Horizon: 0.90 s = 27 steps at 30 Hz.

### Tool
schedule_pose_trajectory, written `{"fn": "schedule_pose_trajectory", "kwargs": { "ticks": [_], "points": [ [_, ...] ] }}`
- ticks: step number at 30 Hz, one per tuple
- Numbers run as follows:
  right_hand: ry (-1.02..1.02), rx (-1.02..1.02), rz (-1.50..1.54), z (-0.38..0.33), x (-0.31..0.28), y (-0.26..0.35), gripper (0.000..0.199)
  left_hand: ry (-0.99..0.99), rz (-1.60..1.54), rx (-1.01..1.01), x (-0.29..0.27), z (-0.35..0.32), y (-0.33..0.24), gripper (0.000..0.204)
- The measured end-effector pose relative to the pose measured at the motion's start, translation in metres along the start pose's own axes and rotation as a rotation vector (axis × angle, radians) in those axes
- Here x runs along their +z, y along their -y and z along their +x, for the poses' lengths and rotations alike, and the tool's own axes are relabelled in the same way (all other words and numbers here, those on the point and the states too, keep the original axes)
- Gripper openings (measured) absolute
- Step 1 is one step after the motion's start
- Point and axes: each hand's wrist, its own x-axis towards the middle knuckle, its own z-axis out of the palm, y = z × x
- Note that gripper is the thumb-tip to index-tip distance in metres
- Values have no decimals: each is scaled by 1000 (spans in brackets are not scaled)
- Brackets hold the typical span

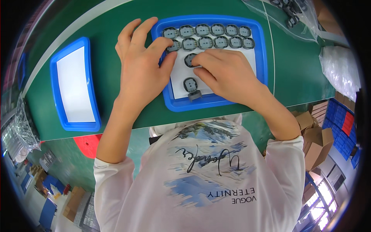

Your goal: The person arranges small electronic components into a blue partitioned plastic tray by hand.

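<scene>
A blue tray [264, 63] lined with white paper holds two rows of small rounded dark-grey plastic housings [203, 30]. At the left end of the second row, my left hand [141, 63] has thumb and index finger on one grey housing [174, 46], its other fingers stretched away. My right hand [230, 73] pinches the edge of another grey housing [189, 60] below that row, its fingertips covering the right side. Nearer to me lies a separate housing [190, 84], touching a tilted grey piece [195, 95].
On the left of the green table [112, 77] lies a second blue tray [97, 125] with white paper in it. A clear bag [305, 19] with dark parts rests at the far right, near a bundle of clear plastic wrap [340, 69]. Cardboard boxes [319, 145] stand beyond my right elbow.
</scene>
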Motion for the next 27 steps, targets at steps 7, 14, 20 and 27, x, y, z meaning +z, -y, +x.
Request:
{"fn": "schedule_pose_trajectory", "kwargs": {
  "ticks": [7, 14, 20, 27],
  "points": [
    [-16, 4, -27, 3, 4, -2, 10, 5, -1, -12, -1, -1, -2, 21],
    [-63, 95, 80, -12, -16, 13, 16, 149, -126, 117, -36, -11, -22, 27],
    [2, 148, 176, -36, 19, 36, 32, 332, -56, 245, -29, -27, -29, 27],
    [-284, 275, 9, -50, -4, 19, 15, 323, 27, 275, -31, -22, -23, 14]
  ]
}}
